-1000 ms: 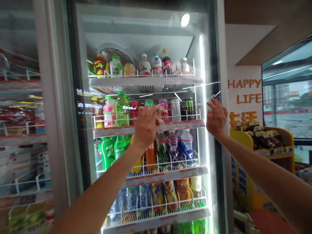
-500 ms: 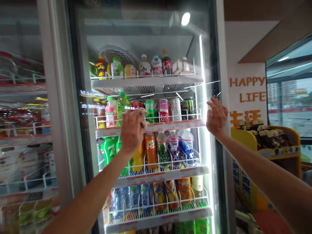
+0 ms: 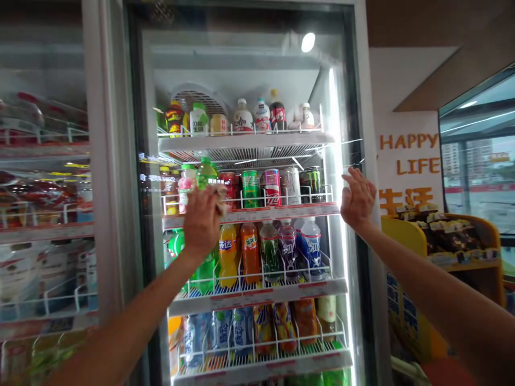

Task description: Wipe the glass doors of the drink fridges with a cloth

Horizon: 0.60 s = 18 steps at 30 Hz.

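My left hand (image 3: 200, 222) is closed on a crumpled pale cloth (image 3: 220, 199) and presses it to the glass door (image 3: 257, 53) of a drinks fridge, in front of the second shelf. Blur softens this hand's outline. Higher and to the right, my right hand (image 3: 357, 198) is raised at the door's right edge, fingers apart and bent a little, with nothing seen in it. Whether it touches the glass or the frame, I cannot tell. Behind the glass, cans such as a green can (image 3: 250, 188) and bottles such as an orange soda bottle (image 3: 250, 252) stand on wire-fronted shelves.
A second fridge section (image 3: 44, 203) stands left, past a grey upright frame (image 3: 110, 161). To the right, a yellow display stand (image 3: 406, 228) holds dark packets, under orange wall lettering (image 3: 409, 142). A window (image 3: 483, 155) lies farther right.
My left hand has slid the cloth left and slightly down across the glass. My right hand stays at the door's right edge. The view has shifted slightly.
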Tool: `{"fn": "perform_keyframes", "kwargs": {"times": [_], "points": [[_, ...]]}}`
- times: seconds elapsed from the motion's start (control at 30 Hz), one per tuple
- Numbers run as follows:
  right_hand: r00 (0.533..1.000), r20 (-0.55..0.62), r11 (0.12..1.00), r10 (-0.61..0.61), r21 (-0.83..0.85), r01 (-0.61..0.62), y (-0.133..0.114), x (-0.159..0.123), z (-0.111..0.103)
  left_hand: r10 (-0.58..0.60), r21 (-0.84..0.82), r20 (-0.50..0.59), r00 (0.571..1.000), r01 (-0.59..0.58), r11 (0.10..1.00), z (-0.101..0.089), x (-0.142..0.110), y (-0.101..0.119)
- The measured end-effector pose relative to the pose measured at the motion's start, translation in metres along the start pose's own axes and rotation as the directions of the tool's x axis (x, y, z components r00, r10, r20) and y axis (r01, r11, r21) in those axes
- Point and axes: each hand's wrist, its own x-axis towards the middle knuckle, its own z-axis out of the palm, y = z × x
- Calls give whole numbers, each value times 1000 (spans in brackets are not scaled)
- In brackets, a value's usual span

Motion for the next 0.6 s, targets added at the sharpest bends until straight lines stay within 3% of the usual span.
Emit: {"fn": "perform_keyframes", "kwargs": {"times": [0.03,0.1,0.13,0.17,0.23,0.27,0.3,0.37,0.4,0.43,0.47,0.53,0.57,0.6], "points": [[1000,-3,1000,-6,6,6,0,0,0,144,-17,38,989,-143,990,6,-9,20],[1000,-8,1000,-8,17,8,0,0,-1,390,-37,78,918,-388,921,9,-27,42],[1000,-7,1000,-5,21,5,0,0,-1,467,-67,115,877,-463,884,6,-35,40],[1000,-3,1000,-2,23,2,0,0,-1,485,-84,136,864,-477,875,1,-40,29],[1000,4,1000,7,23,-7,0,0,-1,313,-37,94,945,-311,950,-14,-39,-10],[1000,4,1000,9,20,-9,-1,0,-1,149,6,17,989,-149,989,-20,-33,-31],[1000,3,1000,10,15,-10,-1,0,-1,-23,36,-74,997,26,999,-25,-26,-49],[1000,-3,1000,13,2,-13,-1,0,0,-262,56,-225,939,281,958,-25,-9,-62],[1000,-6,1000,12,-3,-12,-1,0,0,-298,61,-256,920,323,945,-20,-3,-55],[1000,-7,1000,9,-6,-9,0,0,0,-276,71,-250,928,301,951,-14,2,-39],[1000,-10,1000,4,-4,-4,0,0,0,-206,84,-208,956,228,970,-6,4,-17],[1000,-26,1000,-15,10,16,0,0,0,68,83,-74,995,-62,995,11,3,34],[999,-37,999,-26,20,27,0,0,-1,243,54,5,970,-243,968,18,0,56],[998,-47,999,-34,29,35,0,0,-1,396,13,77,915,-398,917,23,-1,71]]}}
